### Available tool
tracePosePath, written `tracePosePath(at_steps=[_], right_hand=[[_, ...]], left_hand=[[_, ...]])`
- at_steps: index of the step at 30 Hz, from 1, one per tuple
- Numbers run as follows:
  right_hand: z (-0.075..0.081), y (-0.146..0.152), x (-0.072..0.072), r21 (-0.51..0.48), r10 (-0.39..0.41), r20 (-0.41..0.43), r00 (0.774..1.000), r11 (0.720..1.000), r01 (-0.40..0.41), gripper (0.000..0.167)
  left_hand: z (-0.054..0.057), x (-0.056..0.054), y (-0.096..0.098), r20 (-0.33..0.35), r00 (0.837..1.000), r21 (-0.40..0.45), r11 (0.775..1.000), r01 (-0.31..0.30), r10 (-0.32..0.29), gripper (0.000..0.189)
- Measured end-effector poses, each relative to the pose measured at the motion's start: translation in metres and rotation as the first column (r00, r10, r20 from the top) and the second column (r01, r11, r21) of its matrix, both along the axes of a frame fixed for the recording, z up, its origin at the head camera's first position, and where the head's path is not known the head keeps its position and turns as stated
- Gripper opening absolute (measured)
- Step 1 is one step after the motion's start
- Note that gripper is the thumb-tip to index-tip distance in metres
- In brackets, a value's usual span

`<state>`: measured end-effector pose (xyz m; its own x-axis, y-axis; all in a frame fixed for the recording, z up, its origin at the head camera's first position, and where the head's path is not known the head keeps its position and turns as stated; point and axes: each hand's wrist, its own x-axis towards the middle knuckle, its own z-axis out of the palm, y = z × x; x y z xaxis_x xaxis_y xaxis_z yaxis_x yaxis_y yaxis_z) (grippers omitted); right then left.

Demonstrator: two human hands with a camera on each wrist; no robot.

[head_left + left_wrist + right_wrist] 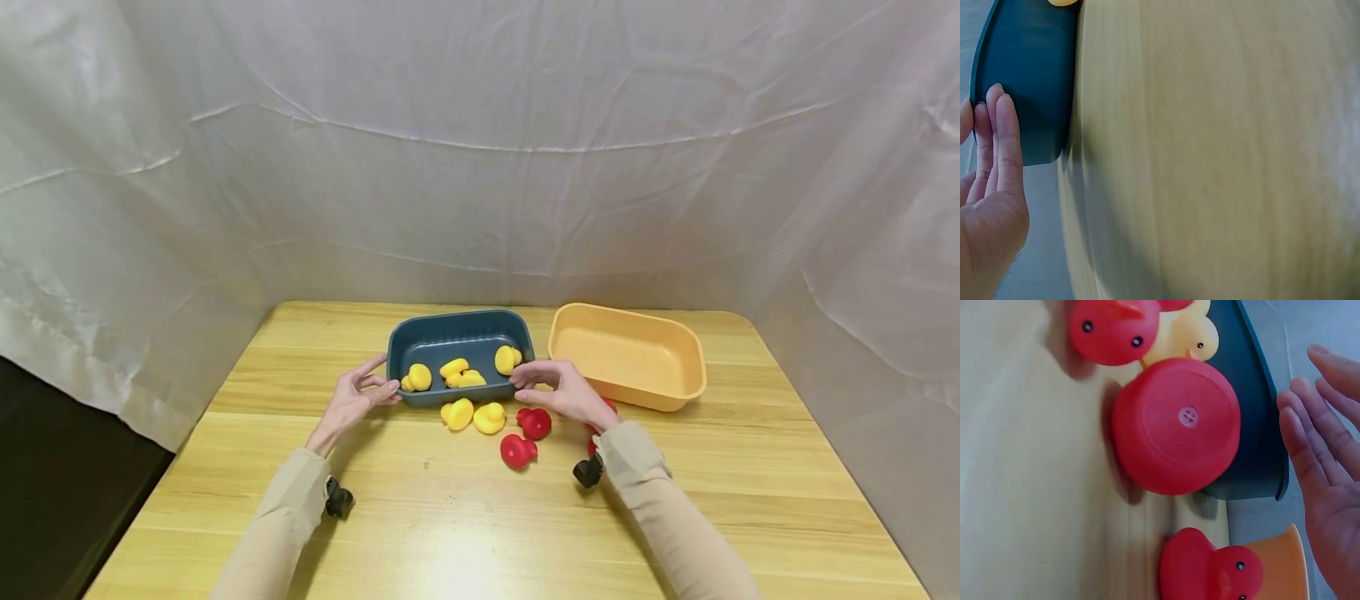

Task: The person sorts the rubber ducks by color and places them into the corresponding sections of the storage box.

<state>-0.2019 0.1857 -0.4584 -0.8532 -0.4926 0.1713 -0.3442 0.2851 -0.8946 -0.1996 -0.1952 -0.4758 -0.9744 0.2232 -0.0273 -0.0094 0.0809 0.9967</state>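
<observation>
Yellow ducks [457, 414], red ducks [535, 423], one base [1175, 440] cross-marked, and an orange tray [626, 354] crowd the blue tray [453, 327] between the left hand [354, 402], touching it straight-fingered, and the relaxed, unclenched right hand [567, 392].

Seen from my head, light falls bright from above; white glare burns on the near table [405, 521], and soft shadows trail beside my sleeves [273, 512]. My wrist views are dimmer, bluer and slightly hazy: the table's edge bows in the left one, the tray [1035, 56] sinks dark, and the red ducks [1179, 425] throw blurred shadows.
</observation>
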Motion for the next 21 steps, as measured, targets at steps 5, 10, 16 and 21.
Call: tracePosePath(at_steps=[5, 10, 16, 21], right_hand=[[-0.0013, -0.0022, 0.004, 0.006, 0.071, 0.042, 0.997, 0.997, -0.072, 0.03], [-0.0052, -0.003, 0.0045, 0.012, 0.147, 0.096, 0.984, 0.989, -0.149, 0.033], [-0.0077, -0.0047, 0.005, 0.017, 0.183, 0.148, 0.972, 0.982, -0.187, 0.038], [-0.009, -0.006, 0.0046, 0.014, 0.195, 0.174, 0.965, 0.98, -0.201, 0.04]], left_hand=[[-0.0004, -0.0005, -0.0006, -0.001, 1.0, -0.002, 1.0, -0.003, 0.003, 0.072], [-0.0001, -0.0005, -0.0007, -0.002, 1.0, -0.003, 1.0, -0.004, 0.004, 0.072], [0.0002, -0.0002, -0.0006, 0.01, 1.0, 0.003, 1.0, -0.002, 0.002, 0.072], [0.0008, -0.0002, -0.0006, 0.009, 1.0, 0.006, 1.0, -0.003, 0.003, 0.072]])
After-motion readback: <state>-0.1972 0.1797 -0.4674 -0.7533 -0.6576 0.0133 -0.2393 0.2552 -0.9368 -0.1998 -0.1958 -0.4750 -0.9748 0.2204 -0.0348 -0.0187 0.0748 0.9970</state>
